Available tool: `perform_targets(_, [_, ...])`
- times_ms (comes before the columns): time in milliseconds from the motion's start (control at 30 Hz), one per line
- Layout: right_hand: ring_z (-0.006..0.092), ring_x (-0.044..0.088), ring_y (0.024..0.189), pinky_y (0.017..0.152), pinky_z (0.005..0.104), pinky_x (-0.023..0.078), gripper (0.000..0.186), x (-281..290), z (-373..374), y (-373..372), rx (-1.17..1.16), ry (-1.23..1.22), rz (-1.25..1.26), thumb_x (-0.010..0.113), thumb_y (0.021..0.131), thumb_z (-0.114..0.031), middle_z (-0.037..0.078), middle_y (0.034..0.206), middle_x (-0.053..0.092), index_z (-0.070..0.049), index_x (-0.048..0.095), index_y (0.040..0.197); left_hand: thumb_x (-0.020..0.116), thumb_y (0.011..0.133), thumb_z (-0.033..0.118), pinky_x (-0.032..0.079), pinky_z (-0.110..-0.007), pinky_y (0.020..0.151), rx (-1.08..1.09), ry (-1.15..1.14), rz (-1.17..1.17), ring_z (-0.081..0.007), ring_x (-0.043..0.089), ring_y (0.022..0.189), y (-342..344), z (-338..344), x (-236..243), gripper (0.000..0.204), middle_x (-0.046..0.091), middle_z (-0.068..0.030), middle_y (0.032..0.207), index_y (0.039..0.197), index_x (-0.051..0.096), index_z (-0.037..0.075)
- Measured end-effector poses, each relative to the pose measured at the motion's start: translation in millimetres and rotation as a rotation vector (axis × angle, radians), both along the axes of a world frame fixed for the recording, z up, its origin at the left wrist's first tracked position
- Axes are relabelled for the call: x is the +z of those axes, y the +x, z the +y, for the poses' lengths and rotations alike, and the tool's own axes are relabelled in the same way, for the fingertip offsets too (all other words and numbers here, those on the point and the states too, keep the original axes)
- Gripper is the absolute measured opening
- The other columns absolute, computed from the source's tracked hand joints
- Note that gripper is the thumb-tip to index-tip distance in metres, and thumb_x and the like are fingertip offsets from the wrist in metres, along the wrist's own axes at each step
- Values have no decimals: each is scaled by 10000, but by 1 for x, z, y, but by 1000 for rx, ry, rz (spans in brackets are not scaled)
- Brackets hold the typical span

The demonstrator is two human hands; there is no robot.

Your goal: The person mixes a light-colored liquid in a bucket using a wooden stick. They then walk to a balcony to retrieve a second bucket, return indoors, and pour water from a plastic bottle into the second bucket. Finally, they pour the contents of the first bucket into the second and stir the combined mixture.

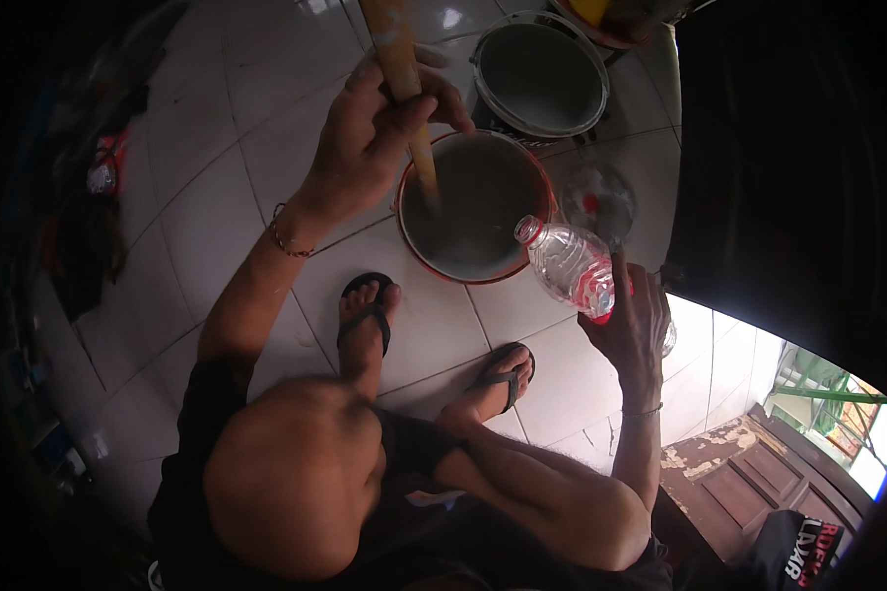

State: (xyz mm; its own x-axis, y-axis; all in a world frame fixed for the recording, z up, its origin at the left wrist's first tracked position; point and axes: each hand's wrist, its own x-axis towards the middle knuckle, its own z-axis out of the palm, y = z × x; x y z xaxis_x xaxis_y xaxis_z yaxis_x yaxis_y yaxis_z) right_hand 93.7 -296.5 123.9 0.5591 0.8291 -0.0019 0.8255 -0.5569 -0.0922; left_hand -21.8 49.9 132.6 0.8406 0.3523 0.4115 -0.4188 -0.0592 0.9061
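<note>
My left hand (379,133) is wrapped round a wooden stick (394,54), whose lower end dips into grey liquid (483,222) in a bucket with an orange-red rim (426,265). Held in my right hand (633,330) is a clear plastic bottle (567,261) with a red-and-white label. The bottle leans with its uncapped red-ringed neck toward the bucket's right edge. No stream from the bottle can be made out. Part of its lower end is hidden behind my fingers.
Behind stands a second bucket with a pale rim (602,98) and grey contents. A clear round object with a red spot (598,195) lies beside the first bucket. Black flip-flops (375,330) are on my feet on white tiles. A large dark panel (788,148) rises at right; a brown wooden door (749,473) lies beyond.
</note>
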Motion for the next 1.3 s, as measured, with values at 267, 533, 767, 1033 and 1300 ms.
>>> perform_targets(267, [261, 584, 959, 812, 424, 484, 1054, 9, 2, 5, -25, -113, -71, 910, 566, -176, 88, 1068, 553, -166, 415, 1496, 474, 1013, 25, 550, -377, 935, -14, 49, -13, -214, 675, 970, 2, 2, -4, 234, 640, -134, 1012, 1238, 415, -3])
perform_targets(533, [251, 574, 952, 802, 418, 470, 1077, 10, 0, 4, -18, -161, -132, 909, 572, -187, 87, 1061, 539, -210, 399, 1520, 464, 1018, 16, 547, -381, 952, -27, 60, 3, -215, 674, 985, 0, 2, -3, 226, 643, -137, 1017, 1237, 409, -1])
perform_targets(767, [251, 568, 941, 782, 413, 460, 1071, 11, -1, 4, -19, -164, -157, 904, 577, -190, 83, 1040, 533, -223, 402, 1523, 471, 1021, 27, 545, -381, 953, -15, 30, -6, -212, 672, 984, 0, 0, -1, 214, 645, -138, 1014, 1226, 414, 6])
perform_targets(1033, [252, 561, 927, 765, 411, 453, 1039, 13, -2, 3, -16, -141, -191, 884, 589, -183, 83, 1024, 532, -225, 415, 1514, 477, 1021, 34, 546, -380, 938, -25, 53, 0, -209, 671, 969, -1, -1, -1, 204, 648, -136, 988, 1213, 419, 2])
perform_targets(1300, [249, 559, 933, 746, 403, 447, 1060, 16, -5, 5, -7, -147, -216, 891, 568, -188, 83, 1022, 531, -231, 416, 1515, 481, 1021, 39, 549, -383, 933, -20, 51, 17, -212, 674, 961, 0, -1, 0, 202, 647, -139, 992, 1210, 421, -4])
